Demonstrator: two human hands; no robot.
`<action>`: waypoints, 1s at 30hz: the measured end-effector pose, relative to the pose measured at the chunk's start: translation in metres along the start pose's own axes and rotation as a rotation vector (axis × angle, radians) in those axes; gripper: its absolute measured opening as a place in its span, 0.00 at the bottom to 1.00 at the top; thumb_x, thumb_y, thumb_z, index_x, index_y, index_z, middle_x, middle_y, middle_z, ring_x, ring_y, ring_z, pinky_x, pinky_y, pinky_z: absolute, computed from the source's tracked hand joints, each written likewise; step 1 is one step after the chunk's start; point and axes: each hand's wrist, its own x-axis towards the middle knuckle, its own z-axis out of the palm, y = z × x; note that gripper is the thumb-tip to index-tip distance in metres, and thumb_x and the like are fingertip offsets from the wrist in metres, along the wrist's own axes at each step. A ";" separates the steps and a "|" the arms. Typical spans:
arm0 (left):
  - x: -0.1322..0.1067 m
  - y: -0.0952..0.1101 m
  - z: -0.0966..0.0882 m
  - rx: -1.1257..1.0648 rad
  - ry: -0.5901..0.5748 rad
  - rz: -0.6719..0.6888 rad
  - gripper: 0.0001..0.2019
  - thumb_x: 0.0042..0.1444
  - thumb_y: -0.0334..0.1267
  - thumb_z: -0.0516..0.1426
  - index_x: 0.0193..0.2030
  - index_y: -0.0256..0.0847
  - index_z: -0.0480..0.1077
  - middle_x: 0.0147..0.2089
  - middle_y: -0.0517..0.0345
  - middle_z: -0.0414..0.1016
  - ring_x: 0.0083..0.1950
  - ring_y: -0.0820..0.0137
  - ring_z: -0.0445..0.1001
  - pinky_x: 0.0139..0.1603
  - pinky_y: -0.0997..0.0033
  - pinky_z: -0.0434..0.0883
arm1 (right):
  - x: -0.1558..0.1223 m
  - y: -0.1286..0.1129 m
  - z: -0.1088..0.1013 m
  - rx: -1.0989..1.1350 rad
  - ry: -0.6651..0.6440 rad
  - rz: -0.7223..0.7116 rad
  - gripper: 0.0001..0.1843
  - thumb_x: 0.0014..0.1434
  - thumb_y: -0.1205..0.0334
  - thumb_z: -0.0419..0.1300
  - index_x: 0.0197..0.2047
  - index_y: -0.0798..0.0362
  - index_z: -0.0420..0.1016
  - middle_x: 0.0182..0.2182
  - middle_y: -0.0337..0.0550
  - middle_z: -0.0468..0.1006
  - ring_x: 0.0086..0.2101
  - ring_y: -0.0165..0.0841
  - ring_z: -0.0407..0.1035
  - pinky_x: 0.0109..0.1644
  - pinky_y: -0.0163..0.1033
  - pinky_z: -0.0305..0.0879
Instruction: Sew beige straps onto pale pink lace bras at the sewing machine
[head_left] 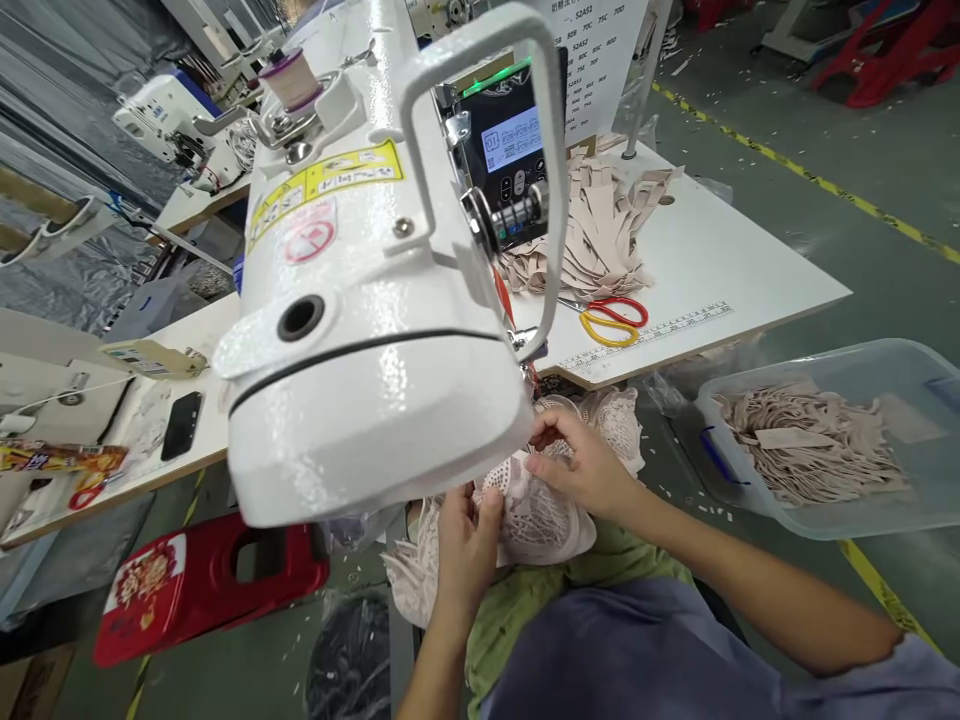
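A pale pink lace bra hangs over my lap, just under the head of a white sewing machine. My left hand pinches the lace near its upper edge, thumb up, with its fingertips partly behind the machine head. To the right, my right hand is closed on the bra's edge between thumb and fingers, close to the machine's side. The needle area is hidden behind the machine head. More of the lace spreads to the left and right of both hands.
Beige fabric strips lie on the white table by scissors with red and yellow handles. At right stands a clear plastic bin of similar strips. A red stool and a black bag-lined bin are at lower left.
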 end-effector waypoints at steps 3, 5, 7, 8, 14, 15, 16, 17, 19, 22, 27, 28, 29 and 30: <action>-0.001 0.005 -0.005 0.146 -0.031 -0.016 0.24 0.61 0.57 0.50 0.47 0.37 0.72 0.37 0.52 0.77 0.37 0.63 0.75 0.39 0.65 0.71 | -0.001 -0.001 0.000 -0.034 -0.007 -0.020 0.16 0.56 0.49 0.62 0.39 0.51 0.67 0.35 0.44 0.74 0.36 0.36 0.69 0.31 0.37 0.63; -0.002 0.008 -0.008 0.233 -0.041 -0.017 0.25 0.61 0.58 0.49 0.43 0.37 0.73 0.30 0.57 0.74 0.31 0.66 0.71 0.33 0.68 0.68 | -0.002 -0.002 0.000 -0.043 -0.008 -0.027 0.15 0.56 0.49 0.62 0.39 0.51 0.67 0.34 0.43 0.73 0.36 0.36 0.69 0.31 0.37 0.63; -0.003 0.011 -0.010 0.272 -0.051 -0.007 0.25 0.62 0.58 0.48 0.42 0.37 0.73 0.28 0.58 0.71 0.29 0.67 0.68 0.31 0.69 0.65 | -0.002 -0.003 0.001 -0.046 -0.008 -0.027 0.15 0.56 0.49 0.62 0.39 0.50 0.67 0.35 0.43 0.73 0.36 0.35 0.69 0.32 0.37 0.63; -0.004 0.012 -0.010 0.272 -0.059 -0.001 0.24 0.62 0.57 0.48 0.41 0.37 0.72 0.28 0.58 0.71 0.30 0.67 0.68 0.32 0.69 0.64 | -0.002 -0.003 0.001 -0.047 -0.007 -0.025 0.16 0.56 0.49 0.62 0.39 0.50 0.67 0.35 0.43 0.73 0.36 0.35 0.69 0.32 0.37 0.64; -0.008 0.013 -0.010 0.212 -0.089 -0.056 0.21 0.62 0.58 0.50 0.33 0.41 0.66 0.28 0.61 0.66 0.29 0.68 0.65 0.31 0.71 0.61 | -0.004 -0.004 0.002 -0.080 0.002 -0.029 0.18 0.57 0.46 0.61 0.41 0.51 0.67 0.37 0.44 0.73 0.37 0.35 0.69 0.36 0.38 0.65; -0.008 0.013 -0.010 0.192 -0.087 -0.063 0.21 0.61 0.58 0.50 0.33 0.41 0.66 0.27 0.62 0.65 0.29 0.69 0.64 0.30 0.71 0.60 | -0.005 -0.004 0.002 -0.086 0.008 -0.036 0.18 0.58 0.46 0.61 0.41 0.51 0.67 0.37 0.44 0.73 0.37 0.35 0.69 0.37 0.38 0.65; -0.009 0.013 -0.010 0.168 -0.086 -0.067 0.20 0.61 0.58 0.50 0.34 0.41 0.66 0.27 0.62 0.64 0.28 0.69 0.63 0.30 0.71 0.60 | -0.005 -0.004 0.002 -0.087 0.011 -0.038 0.18 0.57 0.46 0.61 0.41 0.51 0.67 0.37 0.44 0.73 0.37 0.35 0.69 0.36 0.38 0.65; -0.009 0.013 -0.010 0.143 -0.083 -0.070 0.20 0.61 0.58 0.50 0.34 0.41 0.66 0.27 0.62 0.64 0.28 0.69 0.63 0.30 0.71 0.60 | -0.006 -0.004 0.002 -0.084 0.008 -0.032 0.18 0.57 0.46 0.61 0.41 0.51 0.67 0.37 0.44 0.73 0.37 0.35 0.69 0.35 0.37 0.64; -0.009 0.014 -0.010 0.094 -0.079 -0.072 0.20 0.61 0.57 0.51 0.34 0.41 0.67 0.27 0.63 0.63 0.28 0.69 0.63 0.30 0.72 0.60 | -0.007 -0.005 0.002 -0.066 -0.003 -0.003 0.19 0.57 0.45 0.61 0.42 0.50 0.67 0.38 0.45 0.73 0.39 0.36 0.69 0.30 0.34 0.62; -0.008 0.017 -0.011 0.004 -0.083 -0.090 0.20 0.61 0.57 0.51 0.36 0.41 0.68 0.27 0.63 0.64 0.28 0.69 0.64 0.29 0.72 0.61 | -0.008 -0.006 0.002 -0.037 0.001 0.033 0.20 0.56 0.45 0.62 0.43 0.50 0.67 0.39 0.46 0.73 0.40 0.37 0.69 0.29 0.34 0.62; -0.006 0.018 -0.011 -0.147 -0.044 -0.133 0.21 0.58 0.58 0.54 0.41 0.40 0.70 0.33 0.57 0.72 0.34 0.66 0.70 0.35 0.70 0.66 | -0.006 -0.005 0.011 0.020 0.063 0.017 0.19 0.54 0.49 0.63 0.43 0.51 0.67 0.37 0.43 0.71 0.38 0.35 0.67 0.44 0.41 0.67; -0.006 0.017 -0.011 -0.165 -0.036 -0.144 0.22 0.58 0.59 0.54 0.40 0.40 0.70 0.33 0.57 0.72 0.34 0.66 0.70 0.35 0.70 0.66 | -0.005 -0.005 0.013 0.041 0.060 0.029 0.18 0.54 0.50 0.63 0.43 0.50 0.66 0.37 0.42 0.71 0.37 0.34 0.67 0.43 0.41 0.66; -0.007 0.016 -0.011 -0.181 -0.034 -0.155 0.22 0.58 0.59 0.54 0.40 0.40 0.70 0.32 0.58 0.72 0.33 0.66 0.69 0.35 0.70 0.66 | -0.005 -0.004 0.015 0.076 0.054 0.048 0.18 0.54 0.51 0.63 0.44 0.50 0.66 0.36 0.41 0.70 0.36 0.33 0.66 0.42 0.40 0.66; -0.007 0.014 -0.010 -0.201 -0.037 -0.164 0.22 0.57 0.60 0.55 0.40 0.40 0.70 0.32 0.58 0.71 0.33 0.67 0.68 0.35 0.70 0.66 | -0.005 -0.004 0.016 0.121 0.046 0.072 0.18 0.55 0.51 0.63 0.44 0.50 0.65 0.35 0.40 0.69 0.35 0.33 0.66 0.41 0.40 0.66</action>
